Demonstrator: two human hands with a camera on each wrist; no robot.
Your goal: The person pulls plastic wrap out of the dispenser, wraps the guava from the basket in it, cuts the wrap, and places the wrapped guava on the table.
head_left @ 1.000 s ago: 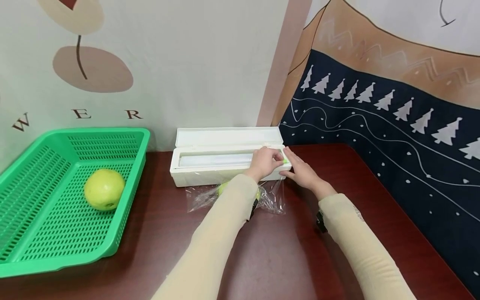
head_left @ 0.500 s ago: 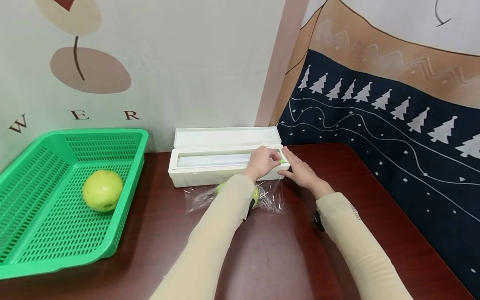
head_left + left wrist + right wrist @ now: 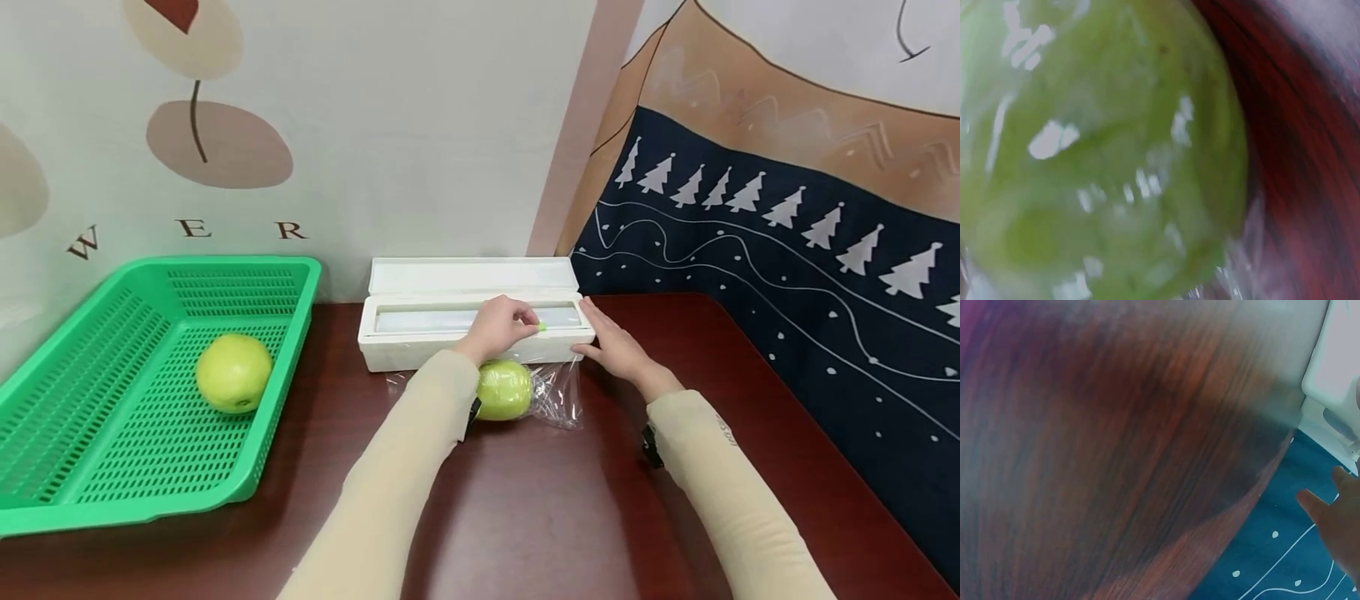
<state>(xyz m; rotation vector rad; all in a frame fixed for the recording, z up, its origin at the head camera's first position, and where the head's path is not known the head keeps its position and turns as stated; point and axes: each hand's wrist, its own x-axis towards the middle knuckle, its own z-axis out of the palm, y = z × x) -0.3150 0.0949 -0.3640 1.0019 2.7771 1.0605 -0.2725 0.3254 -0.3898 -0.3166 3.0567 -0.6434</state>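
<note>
A white cling film dispenser box [image 3: 405, 353] stands with its lid raised against the wall, a film roll [image 3: 427, 321] inside. My left hand [image 3: 495, 327] pinches a small green slide cutter [image 3: 542, 327] on the box's front edge. My right hand [image 3: 618, 352] rests against the box's right end, fingers fairly straight; part of it shows in the right wrist view. Below the left wrist, a yellow-green apple [image 3: 505, 390] lies wrapped in clear film [image 3: 558, 392]. The wrapped apple fills most of the left wrist view; the sleeve partly covers the film in the head view.
At the left stands a green slotted plastic basket [image 3: 247, 467] with another yellow-green apple [image 3: 234, 373] in it. The dark red table [image 3: 540, 517] meets a printed cloth wall [image 3: 450, 167] behind and a dark blue one on the right.
My left hand has slid the green cutter leftward along the box edge, uncovering more of the wrapped apple. The right hand stays at the box's end. The head view has shifted slightly.
</note>
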